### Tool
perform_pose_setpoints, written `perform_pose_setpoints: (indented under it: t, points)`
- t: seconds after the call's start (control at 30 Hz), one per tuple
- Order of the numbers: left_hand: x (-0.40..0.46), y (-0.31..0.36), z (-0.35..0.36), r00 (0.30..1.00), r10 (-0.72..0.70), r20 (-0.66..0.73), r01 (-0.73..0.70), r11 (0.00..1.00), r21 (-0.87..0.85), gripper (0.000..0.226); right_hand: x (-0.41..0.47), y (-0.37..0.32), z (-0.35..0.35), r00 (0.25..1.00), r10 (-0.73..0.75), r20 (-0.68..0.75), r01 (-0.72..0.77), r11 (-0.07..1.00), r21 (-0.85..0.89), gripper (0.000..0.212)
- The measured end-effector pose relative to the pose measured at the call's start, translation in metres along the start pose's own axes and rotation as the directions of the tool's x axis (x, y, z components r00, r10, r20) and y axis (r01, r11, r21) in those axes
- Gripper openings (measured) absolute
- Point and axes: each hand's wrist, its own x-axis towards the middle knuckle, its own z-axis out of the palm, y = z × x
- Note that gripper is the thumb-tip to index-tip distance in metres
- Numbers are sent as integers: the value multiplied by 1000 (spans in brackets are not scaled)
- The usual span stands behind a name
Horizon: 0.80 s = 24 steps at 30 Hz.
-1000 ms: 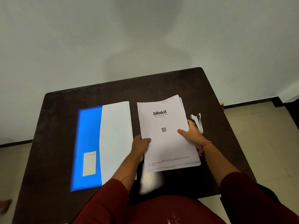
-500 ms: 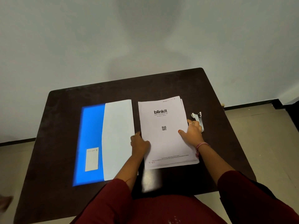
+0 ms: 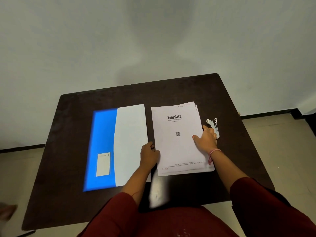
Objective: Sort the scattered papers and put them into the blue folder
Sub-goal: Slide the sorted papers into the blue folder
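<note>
Nearest the camera are the person's dark red sleeves, reaching forward over the near edge of a dark brown, glossy wooden table (image 3: pixel 201 89) with rounded corners. A pale glare patch shines on the tabletop between the forearms. The table stands on a beige floor and its far edge sits close to a plain pale grey wall with a black skirting strip along its foot.

The left hand (image 3: pixel 149 155) lies at the left edge of a squared stack of white printed sheets (image 3: pixel 176 151); its fingers curl at that edge, but it is not clear whether they pinch the paper or only push against it. The right hand (image 3: pixel 206 139), with a ring and a pink thread wristband, rests on the stack's right side, thumb spread on the top sheet and the other fingers curved over the right edge.

The stack lies flat on the right half of the table, its long axis running from near to far and tilted slightly, the "blinkit" heading and a QR code reading upright toward the far end. Lower sheets peek out along the right and near edges.

Just left of the stack, apart from it, lies the flat blue plastic folder (image 3: pixel 102 134) with a white label, its long axis also near to far, with a blank white sheet (image 3: pixel 130 142) covering its right part.

Beyond the right hand, near the table's right edge, lies a small bundle of white metal file fasteners (image 3: pixel 213 124).
</note>
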Motion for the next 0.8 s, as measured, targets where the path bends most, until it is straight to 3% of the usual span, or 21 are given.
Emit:
perform_pose_setpoints:
  t: [0.07,0.13,0.23,0.53,0.63,0.8]
  points:
    - [-1,-4,-8,999,19,-26,-19,1000,-5,24,-5,-5,1,998,2,-60,-1,1000,8,61]
    - [-1,-10,-19,996,46,-77,-46,999,-2,38,-11,-12,5,992,-39,-119,40,999,5,58]
    - [-2,-20,-45,984,76,-160,-78,997,-8,39,-23,-29,15,981,-126,-148,131,991,29,55]
    - [6,-67,-125,973,110,-201,-70,978,195,42,-72,-105,80,937,-349,-22,348,926,150,51]
    - [13,-75,-143,983,88,-159,-46,967,250,46,-92,-128,104,910,-409,69,392,904,172,51]
    - [36,-89,-167,988,151,32,-150,895,421,57,-106,-163,148,882,-421,212,414,907,78,61]
